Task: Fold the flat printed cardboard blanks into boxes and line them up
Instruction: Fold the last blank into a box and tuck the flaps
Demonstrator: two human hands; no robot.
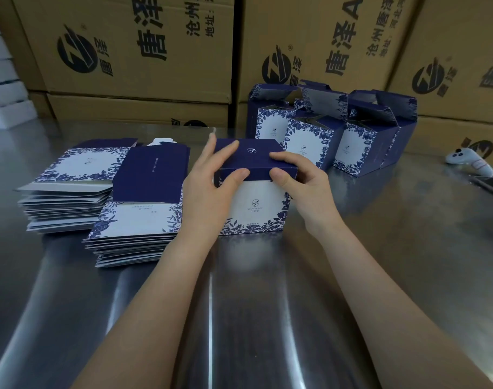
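Right now the box [253, 214] sits mid-frame on the shiny table [253, 310]. The left hand [206, 192] and the right hand [304, 183] both pinch the front edge of its blue lid [253, 155]. Stacks of flat blanks [144, 217] lie just left; folded boxes [310, 138] stand upper right. Shiny metal fills the lower frame.

Stainless steel table [267, 318], reflective. On it, left: two piles of flat blanks, far stack [68, 169] and near stack [138, 217], just beside each other. Centre: one folded box [253, 209]. Behind it: cluster of open-topped boxes [307, 144]. Right: white controller [464, 160], dark phone [489, 185]
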